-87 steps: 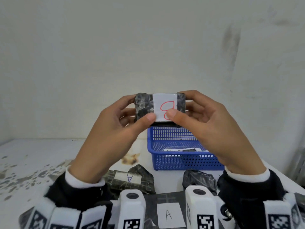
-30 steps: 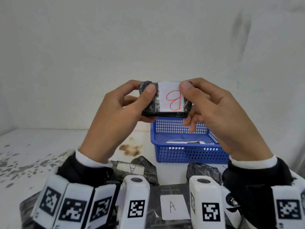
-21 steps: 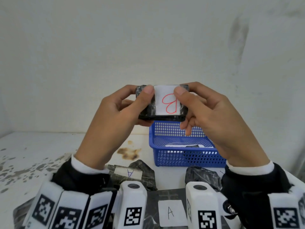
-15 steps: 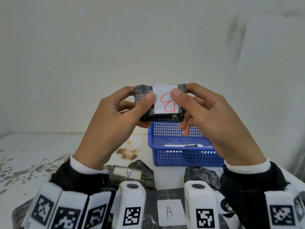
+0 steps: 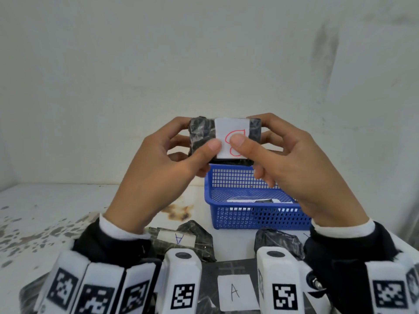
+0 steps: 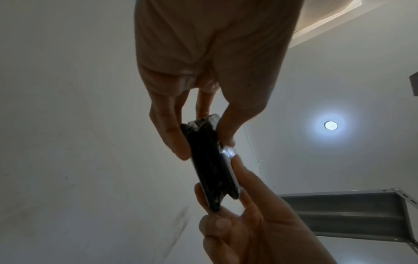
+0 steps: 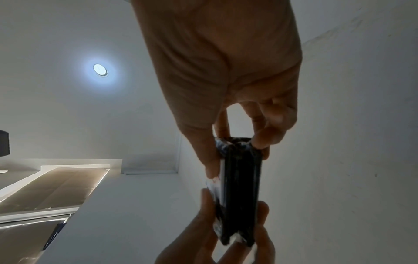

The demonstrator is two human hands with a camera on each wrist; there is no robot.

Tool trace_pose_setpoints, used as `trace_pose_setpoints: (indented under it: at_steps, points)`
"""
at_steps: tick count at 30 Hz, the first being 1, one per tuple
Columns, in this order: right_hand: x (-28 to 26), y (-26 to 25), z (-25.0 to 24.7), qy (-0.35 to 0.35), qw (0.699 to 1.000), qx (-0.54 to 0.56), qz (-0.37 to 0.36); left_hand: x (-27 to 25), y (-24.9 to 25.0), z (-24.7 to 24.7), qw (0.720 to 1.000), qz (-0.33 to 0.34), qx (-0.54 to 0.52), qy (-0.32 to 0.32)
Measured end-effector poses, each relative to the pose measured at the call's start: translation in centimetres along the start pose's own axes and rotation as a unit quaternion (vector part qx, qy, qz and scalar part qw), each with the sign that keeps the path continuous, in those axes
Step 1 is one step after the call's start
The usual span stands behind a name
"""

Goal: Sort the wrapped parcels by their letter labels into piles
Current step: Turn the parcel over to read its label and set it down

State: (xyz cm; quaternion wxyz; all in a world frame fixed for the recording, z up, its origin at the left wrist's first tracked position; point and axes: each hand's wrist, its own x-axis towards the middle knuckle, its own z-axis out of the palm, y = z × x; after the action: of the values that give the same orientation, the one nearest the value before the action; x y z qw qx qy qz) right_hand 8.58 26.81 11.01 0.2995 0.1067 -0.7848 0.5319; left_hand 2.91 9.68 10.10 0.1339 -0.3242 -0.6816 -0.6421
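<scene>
Held parcel: the black wrapped parcel sits at frame centre in the head view, raised in front of the wall and above the blue basket.
Left hand: the left hand pinches the parcel's left end, thumb on the front face and fingers behind.
Right hand: the right hand pinches the right end the same way.
Change: both thumbs have slid inward and downward over the white label; the right thumb now covers part of the red letter, which read as a full B a second ago.
Parcel position: nearly unchanged over that interval.
Task meaning: the label check appears complete; placement is not yet begun.
Sorted reference: two parcels marked A lie at lower centre.
Destination: the B parcel likely belongs apart from these; the B pile's location cannot be told.
</scene>
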Motion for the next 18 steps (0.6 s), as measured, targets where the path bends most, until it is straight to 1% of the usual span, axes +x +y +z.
trace_pose_setpoints:
  at_steps: [3,8,10,13,16,18]
  points:
    - [-0.04,-0.05,-0.17,-0.004,1.0,0.013,0.0,0.02,-0.01,0.05,1.0,0.006,-0.002,0.008]
    - [0.05,0.12,-0.06,-0.016,0.997,0.076,0.018,-0.2,0.31,-0.23,0.999,0.017,-0.032,0.001]
    - [0.1,0.2,0.02,-0.021,0.997,0.079,0.004,-0.22,0.31,-0.22,0.998,0.012,-0.063,0.001]
    - [0.28,0.3,0.04,-0.011,0.996,0.086,-0.006,-0.01,0.05,-0.19,0.996,-0.005,-0.091,0.009]
    - [0.3,0.2,-0.01,-0.008,0.997,0.077,0.006,0.24,-0.17,-0.32,0.996,-0.017,-0.082,0.007]
    - [0.22,0.08,0.01,-0.01,0.998,0.067,0.021,0.24,-0.09,-0.38,0.998,-0.013,-0.066,0.0]
